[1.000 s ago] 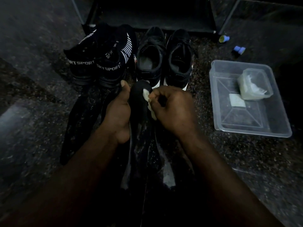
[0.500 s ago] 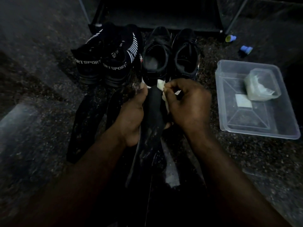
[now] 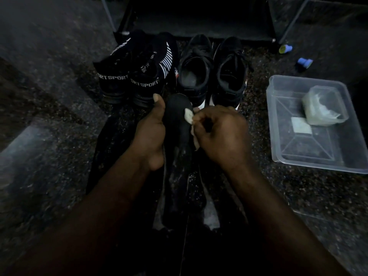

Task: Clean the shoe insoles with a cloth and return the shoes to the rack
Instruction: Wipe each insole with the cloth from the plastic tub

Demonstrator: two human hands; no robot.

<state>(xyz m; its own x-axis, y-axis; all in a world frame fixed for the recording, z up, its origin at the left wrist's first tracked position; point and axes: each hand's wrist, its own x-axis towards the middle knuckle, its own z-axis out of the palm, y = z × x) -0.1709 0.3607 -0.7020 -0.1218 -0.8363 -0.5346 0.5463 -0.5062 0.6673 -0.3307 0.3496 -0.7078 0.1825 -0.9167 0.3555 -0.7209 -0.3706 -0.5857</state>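
Note:
My left hand (image 3: 149,128) grips a black insole (image 3: 179,116) from its left side, thumb up along the edge. My right hand (image 3: 223,134) pinches a small white cloth (image 3: 189,118) against the insole's right edge. Beyond the hands stand two pairs of shoes: black sock-style ones marked SPORT (image 3: 135,76) on the left and black lace-up sneakers (image 3: 213,76) on the right. The dark shoe rack (image 3: 199,18) is at the top. More dark insoles (image 3: 111,148) lie on the floor under my arms.
A clear plastic tub (image 3: 278,136) sits on the speckled floor at the right, holding a small clear container (image 3: 324,106) and a white square pad (image 3: 301,125). Two small blue caps (image 3: 304,62) lie near the rack's right leg.
The right hand with the cloth has slid back down the insole from its tip, and the insole's rounded top shows again. The left hand keeps its hold.

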